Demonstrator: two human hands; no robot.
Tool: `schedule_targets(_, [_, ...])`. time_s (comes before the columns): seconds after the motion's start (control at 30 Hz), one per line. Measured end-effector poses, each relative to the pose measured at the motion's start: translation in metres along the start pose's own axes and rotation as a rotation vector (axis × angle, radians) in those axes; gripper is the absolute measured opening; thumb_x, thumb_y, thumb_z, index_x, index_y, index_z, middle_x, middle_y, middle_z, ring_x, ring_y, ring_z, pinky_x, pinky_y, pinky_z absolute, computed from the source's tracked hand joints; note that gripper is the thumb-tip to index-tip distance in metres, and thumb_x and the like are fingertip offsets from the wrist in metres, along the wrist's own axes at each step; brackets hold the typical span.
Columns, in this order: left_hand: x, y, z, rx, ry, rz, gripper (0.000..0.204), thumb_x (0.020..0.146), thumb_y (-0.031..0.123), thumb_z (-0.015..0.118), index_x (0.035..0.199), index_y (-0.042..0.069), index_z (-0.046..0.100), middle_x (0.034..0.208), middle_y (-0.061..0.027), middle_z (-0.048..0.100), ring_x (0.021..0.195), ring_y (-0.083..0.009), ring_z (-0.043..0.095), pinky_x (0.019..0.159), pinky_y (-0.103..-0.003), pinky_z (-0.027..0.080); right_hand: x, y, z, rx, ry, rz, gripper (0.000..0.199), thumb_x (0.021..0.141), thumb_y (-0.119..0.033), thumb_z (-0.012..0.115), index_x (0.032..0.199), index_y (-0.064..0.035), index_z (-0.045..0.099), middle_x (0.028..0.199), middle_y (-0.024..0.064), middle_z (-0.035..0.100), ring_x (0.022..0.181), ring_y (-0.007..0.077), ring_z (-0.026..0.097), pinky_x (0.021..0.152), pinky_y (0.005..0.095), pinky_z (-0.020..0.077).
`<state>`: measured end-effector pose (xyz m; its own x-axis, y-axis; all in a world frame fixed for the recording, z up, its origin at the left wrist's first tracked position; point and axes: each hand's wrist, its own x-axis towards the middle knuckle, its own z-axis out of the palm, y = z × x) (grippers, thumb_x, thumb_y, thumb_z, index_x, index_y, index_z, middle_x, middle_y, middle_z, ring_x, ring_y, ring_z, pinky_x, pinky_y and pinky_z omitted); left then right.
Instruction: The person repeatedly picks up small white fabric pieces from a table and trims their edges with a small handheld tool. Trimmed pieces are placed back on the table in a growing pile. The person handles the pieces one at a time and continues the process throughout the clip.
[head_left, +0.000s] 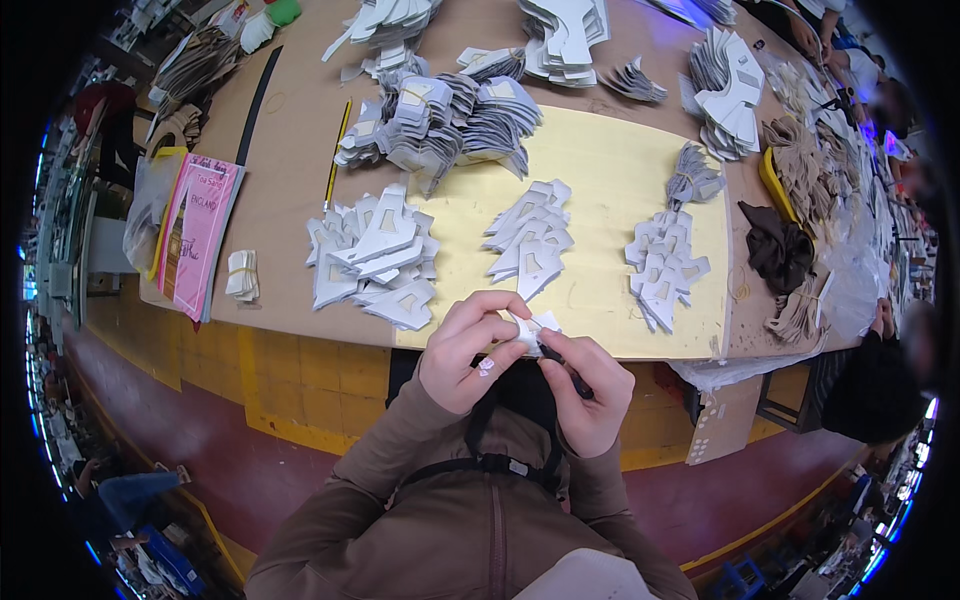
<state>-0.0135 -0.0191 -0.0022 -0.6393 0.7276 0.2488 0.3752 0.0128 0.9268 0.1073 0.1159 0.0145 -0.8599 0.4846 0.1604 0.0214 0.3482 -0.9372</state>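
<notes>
At the table's near edge, my left hand (470,355) is closed on a small white cut piece (527,340), pinched between thumb and fingers. My right hand (590,395) is closed round a slim black-handled tool (581,386), its tip up against the white piece; its exact kind is hard to make out. Just beyond my hands lie loose piles of white cut pieces with cut-out windows: a left pile (375,255), a middle pile (530,235) and a right pile (665,260). A small pink-marked scrap (486,367) sits on my left hand.
Farther back, banded grey-white bundles (440,120) crowd the table (285,200), near a yellow-black pencil (339,155). A pink notebook (200,235) and a banded white stack (242,273) lie left. Dark cloth (778,245) and brown bundles (800,170) lie right. Other people are around.
</notes>
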Motion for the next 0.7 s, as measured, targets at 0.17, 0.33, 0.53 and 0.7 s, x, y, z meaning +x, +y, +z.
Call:
schedule_targets(0.17, [0.0006,-0.0005,-0.0011,-0.013,-0.001,0.004,0.010,0.086,0.006,0.067,0.088,-0.002,0.062,0.112,-0.0131,0.061,0.093,-0.0257,0.058,0.081,-0.033,0.046,-0.0006,-0.0017,-0.0008,0.007,-0.014,0.003,0.033,0.083,0.007,0.067,0.115,-0.0010,0.070,0.088,0.0121,0.067,0.069,0.0166,0.064,0.061,0.0255,0.0496])
schedule_targets(0.33, [0.0007,-0.0001,-0.0001,-0.021,-0.018,0.026,0.010,0.087,0.008,0.067,0.087,-0.001,0.062,0.111,-0.0121,0.062,0.091,-0.0252,0.057,0.081,-0.033,0.045,0.0004,0.0006,0.0010,0.024,0.028,-0.034,0.032,0.083,0.008,0.066,0.113,-0.0003,0.070,0.086,0.0118,0.067,0.069,0.0164,0.064,0.061,0.0254,0.0495])
schedule_targets(0.53, [-0.0004,0.0016,-0.0007,-0.016,-0.019,0.004,0.010,0.087,0.008,0.067,0.087,0.000,0.062,0.111,-0.0120,0.062,0.091,-0.0250,0.056,0.081,-0.033,0.045,-0.0006,0.0023,0.0008,0.049,0.019,-0.090,0.033,0.082,0.010,0.066,0.112,-0.0005,0.071,0.085,0.0110,0.066,0.068,0.0157,0.063,0.059,0.0255,0.0487])
schedule_targets(0.7, [-0.0005,0.0006,-0.0014,-0.001,-0.013,0.041,0.009,0.088,0.007,0.066,0.087,-0.001,0.062,0.111,-0.0126,0.062,0.089,-0.0238,0.057,0.079,-0.032,0.046,-0.0014,0.0023,0.0013,0.032,0.018,-0.100,0.032,0.081,0.010,0.067,0.111,-0.0013,0.072,0.083,0.0099,0.065,0.065,0.0152,0.061,0.057,0.0256,0.0472])
